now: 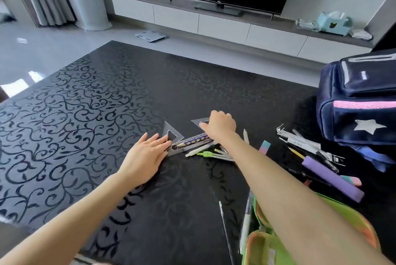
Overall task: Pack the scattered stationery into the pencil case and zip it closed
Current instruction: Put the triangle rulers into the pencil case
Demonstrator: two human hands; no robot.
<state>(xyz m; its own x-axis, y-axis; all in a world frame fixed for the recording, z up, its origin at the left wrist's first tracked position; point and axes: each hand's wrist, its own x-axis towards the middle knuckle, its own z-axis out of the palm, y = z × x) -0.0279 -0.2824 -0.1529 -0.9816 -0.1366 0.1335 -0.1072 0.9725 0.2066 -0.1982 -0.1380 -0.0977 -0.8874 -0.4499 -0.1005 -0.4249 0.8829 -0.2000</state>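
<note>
My left hand [145, 153] lies flat on the black table, fingertips touching the end of a clear ruler [188, 146] and a clear set square [171, 134]. My right hand [218, 125] is curled over the far end of the ruler and a second set square [199, 122], fingers bent down on them. Pencils and a green compass [206, 154] lie bunched against the ruler. The green and orange pencil case [261, 243] sits open at the lower right, partly under my right forearm, with pens [246, 222] beside it.
A navy backpack [360, 106] stands at the right edge. Beside it lie a purple box [332, 179], erasers [264, 147], pens and packaged refills [304, 142]. A thin pen [225, 226] lies near the front. Beyond the table stands a TV unit.
</note>
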